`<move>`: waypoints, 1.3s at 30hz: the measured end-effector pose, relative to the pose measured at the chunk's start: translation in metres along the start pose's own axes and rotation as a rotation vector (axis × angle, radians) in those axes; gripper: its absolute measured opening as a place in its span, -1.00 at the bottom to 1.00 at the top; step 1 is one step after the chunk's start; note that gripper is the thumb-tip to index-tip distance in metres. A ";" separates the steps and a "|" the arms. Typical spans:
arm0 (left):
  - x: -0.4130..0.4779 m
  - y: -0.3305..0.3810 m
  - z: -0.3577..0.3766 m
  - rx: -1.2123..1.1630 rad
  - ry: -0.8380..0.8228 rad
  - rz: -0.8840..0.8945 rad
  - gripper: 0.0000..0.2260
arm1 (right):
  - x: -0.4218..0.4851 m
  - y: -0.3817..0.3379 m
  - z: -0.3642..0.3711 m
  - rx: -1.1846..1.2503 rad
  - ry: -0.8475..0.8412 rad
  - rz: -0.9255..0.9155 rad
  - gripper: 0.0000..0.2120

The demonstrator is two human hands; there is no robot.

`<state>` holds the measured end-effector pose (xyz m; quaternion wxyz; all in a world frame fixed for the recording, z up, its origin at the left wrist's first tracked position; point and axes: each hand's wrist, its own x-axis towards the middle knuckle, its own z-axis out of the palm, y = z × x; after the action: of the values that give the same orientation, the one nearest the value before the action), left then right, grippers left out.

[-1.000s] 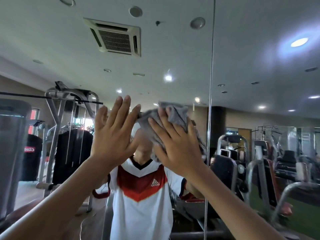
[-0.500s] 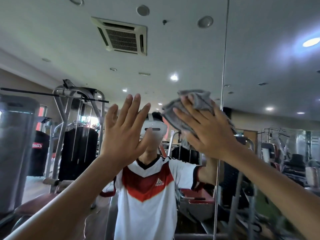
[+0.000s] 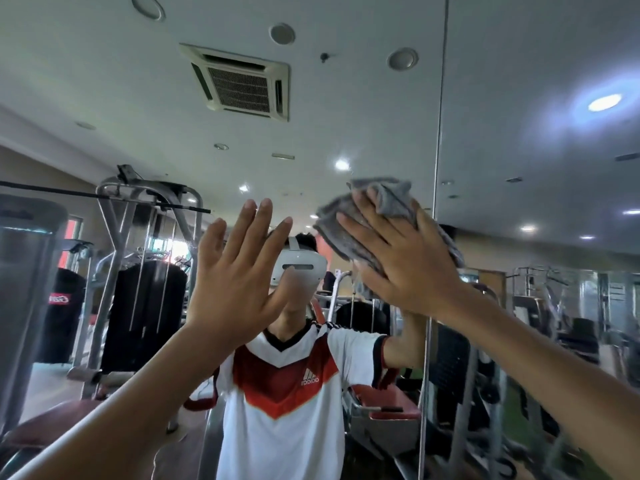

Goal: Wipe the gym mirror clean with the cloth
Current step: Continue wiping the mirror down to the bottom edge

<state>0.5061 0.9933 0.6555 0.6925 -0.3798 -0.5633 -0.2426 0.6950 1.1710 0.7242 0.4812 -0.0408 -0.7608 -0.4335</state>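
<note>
My right hand point(image 3: 408, 265) presses the grey cloth point(image 3: 391, 199) flat against the mirror point(image 3: 346, 81), fingers straight and spread over it, just left of the panel seam point(image 3: 439, 150). My left hand point(image 3: 235, 271) is raised beside it, fingers straight, holding nothing. My reflected shirt point(image 3: 277, 445) reads adidas, reversed.

A ceiling air vent point(image 3: 242, 81) shows above a grey cable machine point(image 3: 145, 271).

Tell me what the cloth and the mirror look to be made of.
The cloth looks like soft fabric, perhaps terry or microfibre: grey, matte, with a fuzzy nap and limp folds. The mirror looks like glossy glass: it gives sharp reflections, and a thin vertical seam joins two panels.
</note>
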 end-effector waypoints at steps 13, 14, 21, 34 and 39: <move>0.002 0.001 -0.005 0.022 -0.076 0.005 -0.45 | 0.049 -0.030 -0.001 0.038 0.080 0.088 -0.41; 0.000 0.000 -0.006 0.019 -0.073 0.020 -0.46 | 0.035 -0.022 0.001 0.021 0.048 -0.014 -0.41; 0.035 -0.033 -0.013 0.051 -0.082 0.127 -0.50 | 0.118 0.056 -0.016 0.088 0.214 0.642 -0.41; 0.110 -0.066 -0.016 0.010 -0.078 0.109 -0.52 | 0.115 0.073 -0.019 0.078 0.166 0.645 -0.38; 0.138 -0.074 -0.016 0.018 -0.065 0.061 -0.51 | 0.136 0.020 -0.017 0.085 0.202 0.427 -0.39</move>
<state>0.4927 0.9491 0.8060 0.6842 -0.3983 -0.5760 -0.2036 0.6442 1.1232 0.8443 0.6367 -0.1369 -0.7006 -0.2915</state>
